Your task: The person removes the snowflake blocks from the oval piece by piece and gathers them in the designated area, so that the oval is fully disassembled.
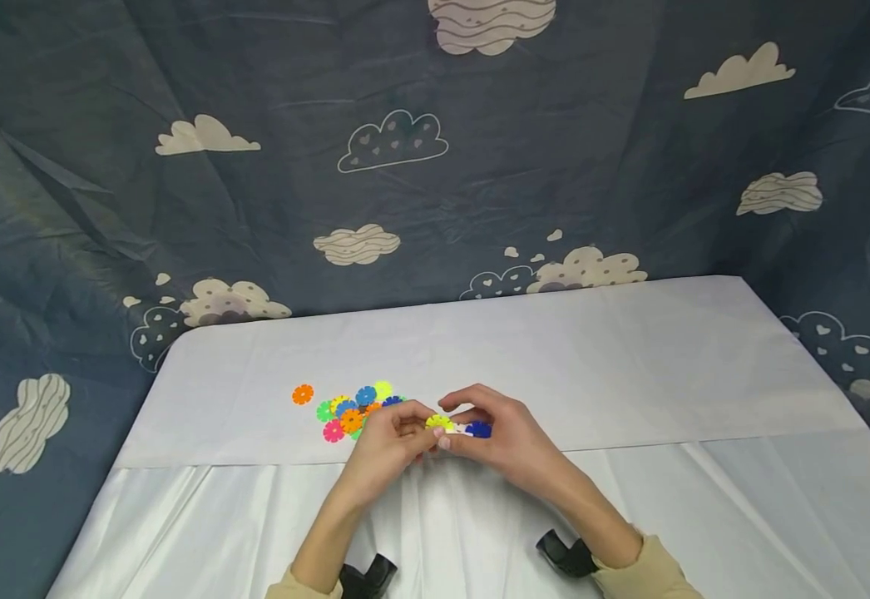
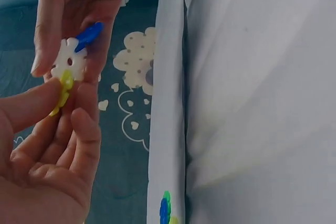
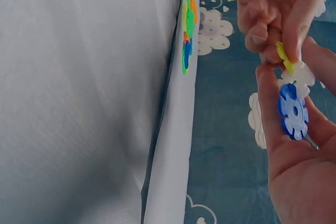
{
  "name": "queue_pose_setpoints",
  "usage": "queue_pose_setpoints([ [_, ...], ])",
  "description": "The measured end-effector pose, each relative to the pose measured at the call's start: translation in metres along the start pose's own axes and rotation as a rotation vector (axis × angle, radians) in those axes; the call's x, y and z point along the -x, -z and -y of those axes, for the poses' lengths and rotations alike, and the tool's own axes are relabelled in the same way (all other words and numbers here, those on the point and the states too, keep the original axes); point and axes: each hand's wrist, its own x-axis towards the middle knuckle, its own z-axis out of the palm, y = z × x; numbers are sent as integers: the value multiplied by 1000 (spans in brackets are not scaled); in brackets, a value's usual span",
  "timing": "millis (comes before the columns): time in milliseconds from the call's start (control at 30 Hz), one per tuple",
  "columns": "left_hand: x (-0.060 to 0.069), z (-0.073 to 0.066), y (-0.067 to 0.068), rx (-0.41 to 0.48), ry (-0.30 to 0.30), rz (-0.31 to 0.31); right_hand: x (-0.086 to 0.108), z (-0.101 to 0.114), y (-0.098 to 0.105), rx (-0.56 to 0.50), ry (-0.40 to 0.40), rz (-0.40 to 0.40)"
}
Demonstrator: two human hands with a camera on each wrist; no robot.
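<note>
Both hands are raised over the front part of the table, around a short chain of toothed plastic snowflake discs. My left hand (image 1: 390, 437) pinches a yellow disc (image 2: 65, 92) between thumb and fingers. That disc stands edge-on against a white disc (image 2: 69, 60), which joins a blue disc (image 3: 294, 112) on its other side. My right hand (image 1: 517, 428) curls around the white and blue discs, with the blue one lying inside the palm side. Fingers partly cover the white disc in the head view, and the thumb's exact contact there is hard to see.
A loose pile of colourful snowflake discs (image 1: 351, 420) lies left of my hands on the white-covered table (image 1: 630, 366). One orange disc (image 1: 303, 394) sits apart at its left. A dark cloud-patterned curtain (image 1: 435, 200) hangs behind. Black wrist mounts (image 1: 565, 556) are on both forearms.
</note>
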Motion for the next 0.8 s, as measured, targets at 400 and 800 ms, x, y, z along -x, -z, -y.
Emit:
queue_pose_setpoints([
  [400, -1, -2, 0, 338, 36, -47, -1, 1, -2, 89, 332, -168],
  [800, 0, -4, -10, 354, 33, -117, 2, 8, -7, 154, 472, -252],
])
